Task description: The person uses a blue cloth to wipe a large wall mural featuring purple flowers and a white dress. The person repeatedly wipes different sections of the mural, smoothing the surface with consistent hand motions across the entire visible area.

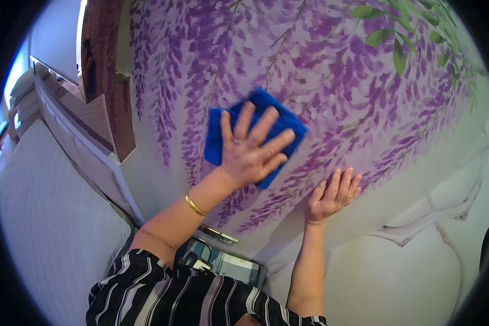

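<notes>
My left hand (250, 153), with a ring and a gold-coloured bangle at its wrist, presses a folded blue cloth (216, 138) flat against the wall. Its fingers are spread over the cloth and look slightly blurred. The wall bears a mural of purple hanging blossoms (330, 73) and green leaves. To the right and lower, my right hand (336, 193) touches the wall near the lower edge of the blossoms, holding nothing, its fingers slightly apart. The cloth's underside is hidden.
A bed with a pale cover (57, 216) and padded headboard (81, 142) lies at left, below a brown, angular-edged panel (122, 122). Low against the wall are a socket strip (224, 237) and a glass-topped bedside table (263, 277) with a white box-like item (238, 267) and a cable.
</notes>
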